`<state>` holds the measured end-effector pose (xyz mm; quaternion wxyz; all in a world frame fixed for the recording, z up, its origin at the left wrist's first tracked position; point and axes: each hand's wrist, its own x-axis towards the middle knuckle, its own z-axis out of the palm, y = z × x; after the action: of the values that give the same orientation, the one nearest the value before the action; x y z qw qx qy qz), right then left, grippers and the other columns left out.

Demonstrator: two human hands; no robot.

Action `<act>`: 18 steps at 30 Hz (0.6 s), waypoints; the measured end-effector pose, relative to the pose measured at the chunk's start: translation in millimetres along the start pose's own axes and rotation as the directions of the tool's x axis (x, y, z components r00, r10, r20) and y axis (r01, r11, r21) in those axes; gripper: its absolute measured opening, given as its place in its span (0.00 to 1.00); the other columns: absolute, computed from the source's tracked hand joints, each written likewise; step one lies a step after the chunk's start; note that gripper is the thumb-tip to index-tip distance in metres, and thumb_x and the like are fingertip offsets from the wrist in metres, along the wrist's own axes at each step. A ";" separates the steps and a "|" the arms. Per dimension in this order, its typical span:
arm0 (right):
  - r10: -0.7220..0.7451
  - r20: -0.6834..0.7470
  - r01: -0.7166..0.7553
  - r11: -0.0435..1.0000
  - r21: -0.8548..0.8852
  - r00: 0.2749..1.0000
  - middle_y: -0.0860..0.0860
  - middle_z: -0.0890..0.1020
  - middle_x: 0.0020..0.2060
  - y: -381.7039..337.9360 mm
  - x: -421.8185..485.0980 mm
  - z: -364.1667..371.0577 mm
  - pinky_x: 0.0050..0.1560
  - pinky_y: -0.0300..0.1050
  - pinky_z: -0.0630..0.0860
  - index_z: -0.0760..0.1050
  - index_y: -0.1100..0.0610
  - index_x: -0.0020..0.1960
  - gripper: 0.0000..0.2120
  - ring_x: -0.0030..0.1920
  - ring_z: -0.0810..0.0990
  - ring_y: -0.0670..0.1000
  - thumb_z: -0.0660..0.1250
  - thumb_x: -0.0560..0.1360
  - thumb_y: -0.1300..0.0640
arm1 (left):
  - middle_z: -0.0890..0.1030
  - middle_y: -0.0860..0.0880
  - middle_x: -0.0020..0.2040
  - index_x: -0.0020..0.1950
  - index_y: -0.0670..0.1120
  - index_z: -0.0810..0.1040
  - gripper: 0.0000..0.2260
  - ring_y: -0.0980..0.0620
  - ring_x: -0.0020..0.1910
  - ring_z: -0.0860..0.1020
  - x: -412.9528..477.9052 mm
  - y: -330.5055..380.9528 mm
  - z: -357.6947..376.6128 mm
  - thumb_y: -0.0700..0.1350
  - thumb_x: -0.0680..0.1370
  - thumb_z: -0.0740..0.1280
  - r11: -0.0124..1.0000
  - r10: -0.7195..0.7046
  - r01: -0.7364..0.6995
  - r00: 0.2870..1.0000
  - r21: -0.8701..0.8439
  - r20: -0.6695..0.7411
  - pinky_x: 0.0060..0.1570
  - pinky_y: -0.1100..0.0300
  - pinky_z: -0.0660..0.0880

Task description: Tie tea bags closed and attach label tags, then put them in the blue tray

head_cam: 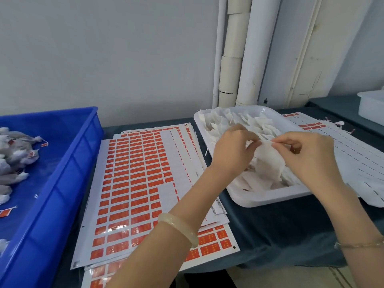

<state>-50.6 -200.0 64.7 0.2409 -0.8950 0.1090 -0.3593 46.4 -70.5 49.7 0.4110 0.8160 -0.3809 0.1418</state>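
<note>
Tying step seems under way, many bags left.
Label sheets (133,183) at lower centre hold many red tags (122,201). Above them, left hand (232,148) and right hand (307,154) pinch with curled fingers the top of one tea bag (268,163) over the white tray (259,199), full of untied bags (226,119). At the left edge, finished bags (14,161) lie in the blue tray (68,163).

A dark teal cloth (270,235) lies spread across the foreground. Behind it, against the pale grey wall (104,48), stand white vertical pipes (252,59) — one of them, wrapped in cream-coloured tape (232,65), runs just beside the others. At the far right edge sits a white plastic tub (372,107), partly out of frame.
</note>
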 end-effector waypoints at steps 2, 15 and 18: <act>-0.026 -0.031 0.029 0.996 0.087 0.999 0.48 0.84 0.38 -9.6 3.3 0.4 0.42 0.38 0.77 0.84 0.54 0.46 0.04 0.37 0.80 0.44 0.73 0.72 0.59 | 0.79 0.50 0.50 0.50 0.48 0.84 0.06 0.57 0.42 0.74 -1.6 -0.6 -18.0 0.47 0.77 0.70 0.999 -0.013 0.010 0.998 -0.037 -0.065 0.45 0.59 0.74; -0.261 0.175 0.142 0.854 0.501 0.950 0.41 0.83 0.42 -96.3 -33.1 69.0 0.45 0.29 0.77 0.81 0.51 0.48 0.07 0.41 0.82 0.38 0.69 0.74 0.61 | 0.82 0.54 0.43 0.38 0.52 0.81 0.08 0.49 0.47 0.80 -107.5 -51.6 -124.4 0.55 0.73 0.70 0.915 -0.175 0.113 0.976 -0.388 -0.128 0.47 0.58 0.78; -0.293 0.298 0.067 0.806 0.588 0.909 0.40 0.82 0.44 -102.1 -52.3 103.8 0.50 0.29 0.75 0.79 0.51 0.49 0.07 0.48 0.80 0.38 0.67 0.75 0.62 | 0.83 0.49 0.47 0.42 0.50 0.83 0.10 0.45 0.52 0.80 -136.3 -78.9 -123.2 0.54 0.76 0.66 0.802 -0.231 0.136 0.969 -0.582 -0.091 0.54 0.54 0.78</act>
<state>-13.6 -56.3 20.8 0.4752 -0.8409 -0.1373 -0.2195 23.5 123.6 7.7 0.6770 0.6745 -0.2909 0.0447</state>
